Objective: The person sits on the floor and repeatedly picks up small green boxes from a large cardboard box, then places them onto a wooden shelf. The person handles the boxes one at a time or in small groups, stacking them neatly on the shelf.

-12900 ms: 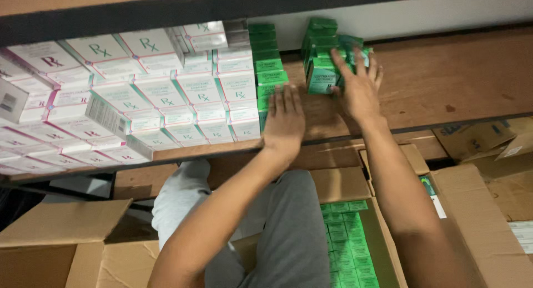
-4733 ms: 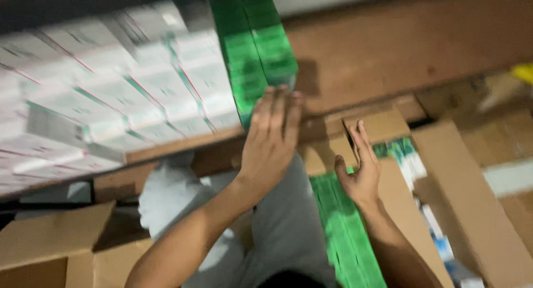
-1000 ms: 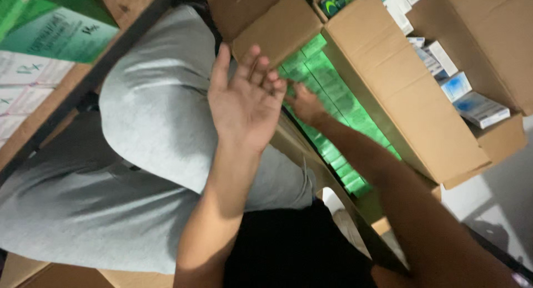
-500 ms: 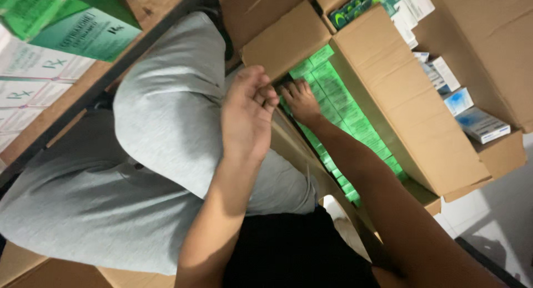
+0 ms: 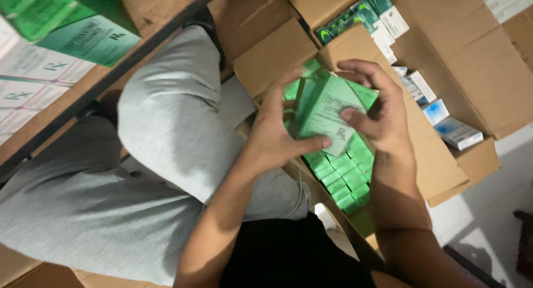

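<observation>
Flat green carton point(image 5: 327, 113), white-printed, between both hands.

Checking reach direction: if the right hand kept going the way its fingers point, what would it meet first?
The right hand points leftward, fingers on the green boxes it holds; past those, probably the left hand, though depth is unclear.

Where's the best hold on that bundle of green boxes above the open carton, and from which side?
Grip the green boxes by their two opposite narrow ends, one hand from each side, much as the left hand and right hand clasp them now. The bundle is flat and wide, so pressing inward on the ends likely keeps the boxes together above the cardboard carton.
</observation>
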